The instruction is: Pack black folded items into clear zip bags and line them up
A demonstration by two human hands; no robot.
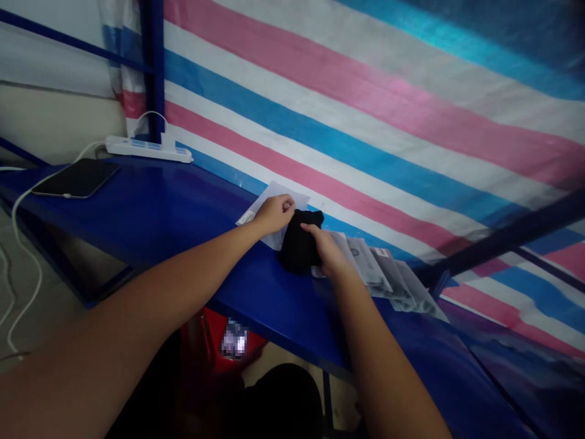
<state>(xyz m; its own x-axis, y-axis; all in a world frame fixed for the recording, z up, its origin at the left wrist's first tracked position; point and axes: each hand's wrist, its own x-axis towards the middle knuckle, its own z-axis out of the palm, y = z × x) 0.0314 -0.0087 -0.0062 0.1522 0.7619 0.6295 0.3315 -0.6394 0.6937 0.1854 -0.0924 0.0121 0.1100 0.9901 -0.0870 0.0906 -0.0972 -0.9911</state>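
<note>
A black cloth (298, 247) is gripped by the right hand (325, 250) on the blue bench (183, 213). At its ten o'clock, a clear plastic bag (274, 198) is pinched by the left hand (273, 213). Packed bags (393, 277) are stacked at three o'clock.

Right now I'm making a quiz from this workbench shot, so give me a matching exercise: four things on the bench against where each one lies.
Things:
1. black cloth
2. phone
3. power strip
4. clear packets

Places:
A. flat at the bench's far left end, cable plugged in
B. fanned out to the right of the right hand
C. between both hands, the left hand at its upper edge
D. against the striped tarp, behind the phone

Pairs: 1-C, 2-A, 3-D, 4-B
</note>
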